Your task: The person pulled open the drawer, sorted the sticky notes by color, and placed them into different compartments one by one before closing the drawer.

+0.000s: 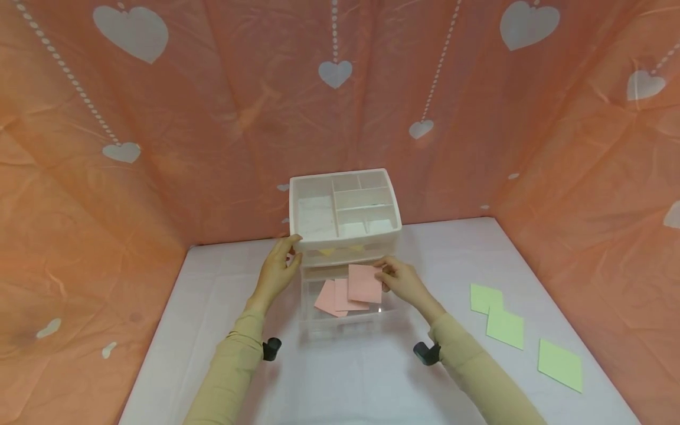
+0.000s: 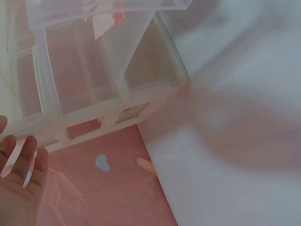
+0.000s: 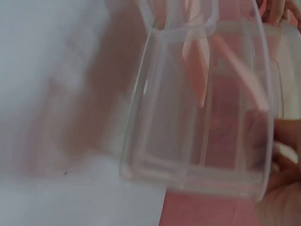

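A white desktop organizer (image 1: 313,239) with a compartmented top stands at the back of the table. Below, its clear drawer (image 1: 340,321) is pulled out, with pink sticky notes (image 1: 325,298) lying overlapped inside. My right hand (image 1: 406,282) pinches another pink sticky note (image 1: 365,284) by its right edge, over the drawer. In the right wrist view, that hand (image 3: 282,188) is partly hidden behind the clear drawer wall. My left hand (image 1: 277,268) touches the organizer's left front corner with extended fingers; the left wrist view shows the hand (image 2: 21,183) beside the frame.
Several green sticky notes, one of them a separate note (image 1: 560,365), lie on the right of the white table (image 1: 212,330). Yellow pieces (image 1: 326,252) show through the organizer's upper drawer. An orange cloth with hearts (image 1: 255,118) hangs behind and along both sides.
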Demonstrator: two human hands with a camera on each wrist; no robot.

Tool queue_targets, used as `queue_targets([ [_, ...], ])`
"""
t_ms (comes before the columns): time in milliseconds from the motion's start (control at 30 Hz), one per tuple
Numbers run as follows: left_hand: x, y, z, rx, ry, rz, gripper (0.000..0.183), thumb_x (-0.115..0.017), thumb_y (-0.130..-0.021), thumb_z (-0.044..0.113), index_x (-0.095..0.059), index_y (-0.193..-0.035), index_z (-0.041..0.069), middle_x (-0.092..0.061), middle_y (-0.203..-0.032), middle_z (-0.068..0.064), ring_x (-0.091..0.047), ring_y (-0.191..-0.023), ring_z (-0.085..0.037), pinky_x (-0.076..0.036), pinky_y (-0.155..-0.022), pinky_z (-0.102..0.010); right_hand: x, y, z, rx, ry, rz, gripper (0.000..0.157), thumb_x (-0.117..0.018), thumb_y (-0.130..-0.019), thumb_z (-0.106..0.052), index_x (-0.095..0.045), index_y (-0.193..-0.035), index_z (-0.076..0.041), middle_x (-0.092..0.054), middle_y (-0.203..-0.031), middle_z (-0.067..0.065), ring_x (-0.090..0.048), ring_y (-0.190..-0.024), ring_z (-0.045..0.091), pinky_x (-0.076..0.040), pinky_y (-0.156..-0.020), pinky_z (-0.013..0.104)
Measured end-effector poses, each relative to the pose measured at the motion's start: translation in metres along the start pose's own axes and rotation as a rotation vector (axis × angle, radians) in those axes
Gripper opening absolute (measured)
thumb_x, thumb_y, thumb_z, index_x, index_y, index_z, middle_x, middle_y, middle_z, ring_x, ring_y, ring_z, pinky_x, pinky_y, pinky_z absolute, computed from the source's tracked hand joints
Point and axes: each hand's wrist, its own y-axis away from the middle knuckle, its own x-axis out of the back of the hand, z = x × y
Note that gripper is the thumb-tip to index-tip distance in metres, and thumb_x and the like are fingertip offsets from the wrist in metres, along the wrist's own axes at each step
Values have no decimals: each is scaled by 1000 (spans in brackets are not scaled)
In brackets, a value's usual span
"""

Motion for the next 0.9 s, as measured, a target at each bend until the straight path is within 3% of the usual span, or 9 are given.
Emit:
queue_targets([
  [333, 1, 0, 1, 7, 3, -1, 35, -56, -90, 8, -51, -124, 12, -56, -95, -13, -56, -89, -27, -51, -79, -39, -8, -7, -12, -60, 278, -42, 20, -61, -86, -9, -59, -105, -2, -64, -73, 8, -56, -57, 11, -46, -52, 22],
  [567, 0, 0, 0, -3, 8, 6, 35, -57, -89, 7, -51, -124, 12, -56, -94, -13, -56, -88, -28, -52, -79, -41, -16, -10, -13, -23, 410, -35, 13, -63, -80, -4, -56, -90, -2, -61, -70, 8, -53, -60, 17, -45, -53, 27],
  [733, -1, 0, -1, -8, 6, 3, 35, -57, -89, 7, -51, -124, 12, -56, -95, -12, -55, -89, -27, -51, -79, -40, -20, -12, -10, 2, 527, -51, 16, -65, -78, -3, -53, -89, -3, -64, -75, 12, -60, -66, 24, -50, -57, 34],
  [900, -1, 0, 0, -10, 5, 5, 36, -57, -89, 7, -50, -124, 11, -55, -95, -13, -55, -88, -27, -51, -79, -41, -23, -15, -10, 12, 601, -54, 18, -64, -77, -1, -52, -90, -1, -61, -71, 12, -58, -61, 26, -50, -55, 37],
])
